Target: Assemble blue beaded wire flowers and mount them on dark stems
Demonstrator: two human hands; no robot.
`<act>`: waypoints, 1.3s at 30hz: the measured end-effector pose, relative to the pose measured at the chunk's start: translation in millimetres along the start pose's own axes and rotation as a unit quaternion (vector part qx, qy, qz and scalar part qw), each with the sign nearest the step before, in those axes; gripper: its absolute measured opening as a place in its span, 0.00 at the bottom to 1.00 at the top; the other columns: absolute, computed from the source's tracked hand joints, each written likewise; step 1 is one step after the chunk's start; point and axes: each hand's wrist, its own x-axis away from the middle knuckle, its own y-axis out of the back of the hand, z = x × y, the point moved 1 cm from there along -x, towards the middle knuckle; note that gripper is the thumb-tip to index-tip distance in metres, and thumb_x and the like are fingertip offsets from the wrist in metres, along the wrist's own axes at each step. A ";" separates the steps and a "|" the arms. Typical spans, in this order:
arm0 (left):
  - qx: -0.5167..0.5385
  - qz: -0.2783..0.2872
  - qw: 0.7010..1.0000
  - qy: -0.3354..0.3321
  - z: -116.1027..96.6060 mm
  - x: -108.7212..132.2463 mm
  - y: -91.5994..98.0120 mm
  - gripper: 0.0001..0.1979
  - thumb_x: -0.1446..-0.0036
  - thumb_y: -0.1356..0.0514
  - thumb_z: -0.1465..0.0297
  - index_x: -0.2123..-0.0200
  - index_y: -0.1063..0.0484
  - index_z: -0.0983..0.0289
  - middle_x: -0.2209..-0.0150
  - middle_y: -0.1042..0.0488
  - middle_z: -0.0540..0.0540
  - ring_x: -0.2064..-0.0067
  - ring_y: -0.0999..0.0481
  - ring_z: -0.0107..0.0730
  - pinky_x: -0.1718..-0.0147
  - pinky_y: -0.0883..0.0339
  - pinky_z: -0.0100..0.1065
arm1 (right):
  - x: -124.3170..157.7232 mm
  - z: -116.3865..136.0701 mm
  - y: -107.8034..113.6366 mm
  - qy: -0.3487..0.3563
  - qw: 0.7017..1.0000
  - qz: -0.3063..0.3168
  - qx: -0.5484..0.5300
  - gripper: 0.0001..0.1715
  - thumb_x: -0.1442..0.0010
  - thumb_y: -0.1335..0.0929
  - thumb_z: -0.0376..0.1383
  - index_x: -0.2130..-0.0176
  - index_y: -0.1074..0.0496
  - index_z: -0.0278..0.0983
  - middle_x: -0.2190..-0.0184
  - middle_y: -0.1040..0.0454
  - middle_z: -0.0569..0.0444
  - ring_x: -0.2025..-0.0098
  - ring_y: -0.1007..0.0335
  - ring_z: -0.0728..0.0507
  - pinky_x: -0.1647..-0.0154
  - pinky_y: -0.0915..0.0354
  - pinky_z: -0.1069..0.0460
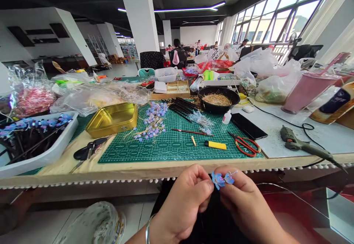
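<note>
Just in front of the table edge, over my lap, my right hand (pixel 240 191) pinches a small blue flower sprig (pixel 218 179) between thumb and fingers. Two blue blossoms with pinkish centres stick out above the fingertips. My left hand (pixel 190 196) is closed right beside it, thumb pressed on the curled fingers, near the left blossom. Whatever those fingers hold is hidden. On the green cutting mat (pixel 166 150) beyond lie a yellow lighter (pixel 217 145), a gold clip-like piece (pixel 193 140), red-handled scissors (pixel 247 147) and a thin dark stick (pixel 190 131).
Blue flower stems (pixel 155 120) lie beside a gold tin (pixel 113 120). A white tray (pixel 59 151) of black-stemmed flowers stands left. Behind are a black bowl (pixel 232 102) and small glue bottle (pixel 226 117). A phone (pixel 249 126) and glue gun (pixel 301 144) lie right; a bucket (pixel 94 223) stands below.
</note>
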 end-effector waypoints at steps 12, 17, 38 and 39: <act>-0.460 -0.026 0.864 -0.202 -9.3 12.2 8.9 0.08 0.48 0.42 0.78 0.75 0.35 0.62 0.79 0.35 0.46 0.76 0.38 0.25 0.76 0.47 0.26 | 11.9 67.4 12.9 0.349 0.771 0.130 0.516 0.16 0.40 0.39 0.27 0.68 0.24 0.39 0.77 0.26 0.53 0.76 0.29 0.46 0.74 0.34 0.54; -0.472 -0.011 0.841 -0.265 -13.8 22.4 7.1 0.10 0.48 0.44 0.81 0.75 0.37 0.61 0.80 0.34 0.46 0.77 0.36 0.24 0.76 0.44 0.25 | -20.0 48.7 4.7 0.212 0.845 0.191 0.452 0.15 0.36 0.37 0.32 0.72 0.26 0.36 0.79 0.27 0.58 0.77 0.30 0.49 0.78 0.36 0.58; -0.584 0.049 0.709 -0.392 -20.0 18.0 3.9 0.08 0.41 0.45 0.80 0.69 0.30 0.64 0.74 0.25 0.55 0.71 0.29 0.32 0.68 0.39 0.32 | -17.1 48.6 16.9 -0.031 0.933 0.263 0.244 0.13 0.40 0.33 0.42 0.73 0.26 0.38 0.76 0.29 0.57 0.75 0.34 0.49 0.76 0.38 0.56; -0.567 0.020 0.722 -0.397 -21.7 17.2 3.7 0.08 0.41 0.46 0.80 0.68 0.30 0.64 0.73 0.25 0.55 0.70 0.29 0.31 0.67 0.38 0.31 | -17.9 46.2 18.0 -0.058 0.929 0.288 0.227 0.16 0.42 0.32 0.45 0.74 0.26 0.37 0.80 0.34 0.59 0.79 0.38 0.51 0.79 0.42 0.57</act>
